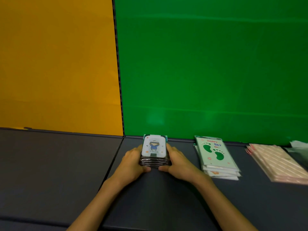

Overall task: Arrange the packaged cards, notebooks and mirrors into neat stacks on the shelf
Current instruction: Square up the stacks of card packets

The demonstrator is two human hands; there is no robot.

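A stack of small packaged mirrors (154, 148), white-faced with a cartoon figure on top, stands on the dark shelf (66, 164) near the back wall. My left hand (133, 161) grips its left side and my right hand (177, 161) grips its right side, thumbs meeting at the front edge. To the right lies a stack of pale green packaged cards (216, 155) printed with green footprints. Further right lies a stack of pink patterned notebooks (276, 162), partly cut off by the frame edge.
A yellow panel (58, 64) and a green panel (208, 64) form the back wall, split by a black slotted upright (118, 72). A seam divides the shelf boards just left of my hands. Clear-wrapped items (298, 150) sit at the far right.
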